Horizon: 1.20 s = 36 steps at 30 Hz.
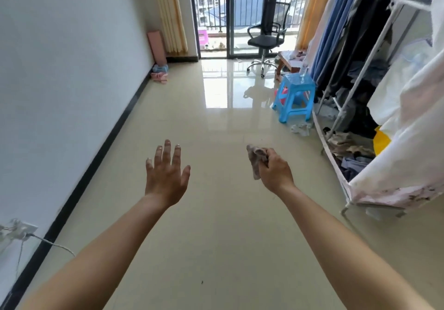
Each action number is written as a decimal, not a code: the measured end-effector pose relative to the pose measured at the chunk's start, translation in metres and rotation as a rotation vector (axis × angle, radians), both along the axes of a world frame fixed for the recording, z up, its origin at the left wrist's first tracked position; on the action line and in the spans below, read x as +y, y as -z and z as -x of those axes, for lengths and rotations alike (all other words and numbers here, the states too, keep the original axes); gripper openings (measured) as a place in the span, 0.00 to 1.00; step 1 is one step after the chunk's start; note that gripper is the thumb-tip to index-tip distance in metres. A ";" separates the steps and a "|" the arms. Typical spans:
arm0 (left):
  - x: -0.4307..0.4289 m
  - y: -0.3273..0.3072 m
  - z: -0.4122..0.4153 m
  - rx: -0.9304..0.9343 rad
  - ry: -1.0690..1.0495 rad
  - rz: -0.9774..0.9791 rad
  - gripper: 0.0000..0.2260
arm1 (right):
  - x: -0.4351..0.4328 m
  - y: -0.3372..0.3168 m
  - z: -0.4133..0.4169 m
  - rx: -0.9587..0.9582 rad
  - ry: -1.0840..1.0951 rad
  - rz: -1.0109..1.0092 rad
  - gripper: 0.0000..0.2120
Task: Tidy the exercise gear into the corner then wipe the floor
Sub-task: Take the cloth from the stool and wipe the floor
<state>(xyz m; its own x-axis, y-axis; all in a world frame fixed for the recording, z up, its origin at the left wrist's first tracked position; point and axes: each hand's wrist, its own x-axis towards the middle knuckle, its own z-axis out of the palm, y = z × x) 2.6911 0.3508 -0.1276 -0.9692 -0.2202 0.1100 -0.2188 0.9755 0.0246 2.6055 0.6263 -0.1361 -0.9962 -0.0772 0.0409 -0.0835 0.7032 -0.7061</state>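
My right hand (pixel 275 169) is closed around a crumpled grey-brown rag (pixel 256 159), held out over the glossy beige tile floor (pixel 216 225). My left hand (pixel 165 172) is stretched forward, palm down, fingers spread, holding nothing. In the far left corner a rolled pink mat (pixel 157 46) stands upright against the wall. At its foot lie a light blue item (pixel 160 68) and a pink item (pixel 159 77), too small to tell apart further.
A blue plastic stool (pixel 294 98) stands on the right, with crumpled white scraps (pixel 300 128) beside it. A clothes rack (pixel 374 108) full of garments lines the right side. A black office chair (pixel 265 42) sits before the balcony door. A wall socket with a cable (pixel 26 234) is at the lower left.
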 end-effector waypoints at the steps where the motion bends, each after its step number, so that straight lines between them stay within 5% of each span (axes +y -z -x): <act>1: -0.004 -0.003 0.019 0.003 -0.017 0.004 0.30 | -0.009 -0.005 0.025 -0.008 -0.038 0.004 0.12; 13: -0.112 0.071 0.286 -0.167 -0.300 -0.052 0.30 | -0.137 0.026 0.326 -0.145 -0.364 -0.119 0.11; 22: -0.171 0.052 0.440 -0.201 -0.450 -0.065 0.30 | -0.224 -0.002 0.532 -0.205 -0.485 -0.101 0.11; 28: -0.197 0.107 0.489 -0.200 -0.783 -0.160 0.30 | -0.321 0.072 0.638 -0.364 -0.684 -0.076 0.08; 36: -0.180 0.213 0.500 -0.431 -1.211 -0.335 0.29 | -0.412 0.216 0.687 -0.580 -1.065 -0.309 0.12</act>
<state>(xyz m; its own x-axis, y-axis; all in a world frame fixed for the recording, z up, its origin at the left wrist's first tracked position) 2.1909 0.1704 -0.3409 -0.0866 -0.9195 -0.3833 -0.9904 0.1210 -0.0664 1.9183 0.2144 -0.3517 -0.2979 -0.7829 -0.5461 -0.4443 0.6201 -0.6466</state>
